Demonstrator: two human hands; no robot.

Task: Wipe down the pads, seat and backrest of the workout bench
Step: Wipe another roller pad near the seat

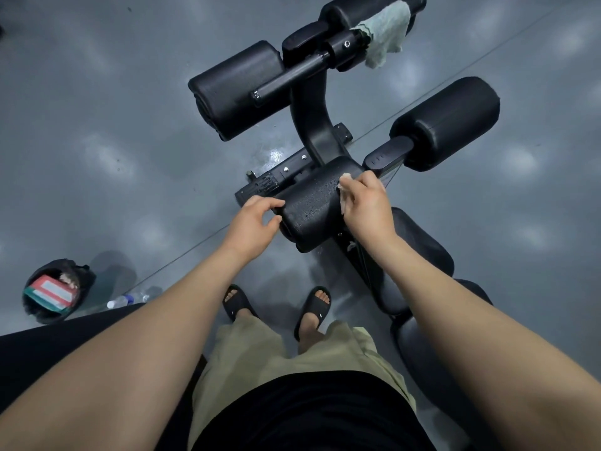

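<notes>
right grip closed on a wipe at the near pad, left grip holding the pad's end

the right grip [364, 203] is closed on a small pale wipe [344, 185], its fingers curled over it and pressing it onto the right end of the near roller pad [309, 209]. the left grip [257, 219] curls round that pad's left end, thumb and fingertips on the vinyl. the pad lies crosswise in the middle of the workout bench [310, 122], and its top is speckled with droplets.

the seat [422, 245] lies just right of the right wrist, and the backrest [422, 359] sits lower right, partly hidden under the forearm. past the near pad the curved post carries a left pad [234, 89] and a right pad [448, 122]. a black handle bar [289, 78] crosses above the left one. a green cloth [388, 30] hangs over the far pad [341, 9].

sandalled feet [279, 307] stand just beside the frame. a wet patch [274, 156] shines on the grey floor [97, 141] by the base. a black bag [83, 278] and a clear bottle [125, 300] lie at lower left, well apart from the bench, with open floor to the left and beyond.
</notes>
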